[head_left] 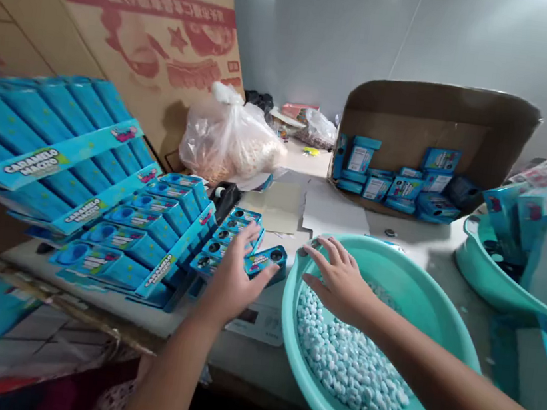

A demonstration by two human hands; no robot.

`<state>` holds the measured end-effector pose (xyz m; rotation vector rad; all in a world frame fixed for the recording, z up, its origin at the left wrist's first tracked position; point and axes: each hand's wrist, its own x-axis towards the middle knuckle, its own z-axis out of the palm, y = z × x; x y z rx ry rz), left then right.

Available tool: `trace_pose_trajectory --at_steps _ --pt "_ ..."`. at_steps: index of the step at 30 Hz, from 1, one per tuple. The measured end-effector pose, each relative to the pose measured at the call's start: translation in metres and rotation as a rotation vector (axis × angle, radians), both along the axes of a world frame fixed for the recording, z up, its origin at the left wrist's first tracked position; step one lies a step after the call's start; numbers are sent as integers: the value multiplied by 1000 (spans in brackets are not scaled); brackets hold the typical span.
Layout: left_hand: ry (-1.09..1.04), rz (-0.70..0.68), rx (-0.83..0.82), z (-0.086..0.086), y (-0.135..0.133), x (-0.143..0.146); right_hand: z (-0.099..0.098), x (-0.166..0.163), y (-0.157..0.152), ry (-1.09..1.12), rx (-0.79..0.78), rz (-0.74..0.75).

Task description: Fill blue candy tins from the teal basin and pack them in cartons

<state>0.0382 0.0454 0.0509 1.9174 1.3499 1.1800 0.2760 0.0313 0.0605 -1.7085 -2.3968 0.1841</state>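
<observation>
My left hand (233, 284) is open, thumb and fingers apart, beside a blue candy box (266, 259) with a dark round opening on top. Whether it touches that box, I cannot tell. Partly hidden behind these fingers is a group of similar small blue boxes (244, 216). A scale (262, 324) lies under and in front of them. My right hand (337, 277) is open too, fingers stretched over the left rim of a turquoise basin (439, 321). Many pale blue and white candies (353, 363) lie in the basin, partly covered by my right forearm.
Display trays of blue boxes (139, 228) are stacked at left. Behind stand a tied plastic bag (232, 132) and a large carton (125, 31). A brown carton (417, 109) holds loose blue boxes. Another turquoise basin (495, 281) with packaging stands at right.
</observation>
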Motion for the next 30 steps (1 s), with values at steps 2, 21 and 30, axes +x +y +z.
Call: trace_pose_trajectory --at_steps 2,21,30 --pt "42 26 35 6 6 -13 -1 -1 0 4 -18 -6" --pt "409 55 162 -11 35 -35 1 -2 -1 -5 -12 -16" --pt "410 65 158 -10 35 -35 -2 2 0 -5 26 15"
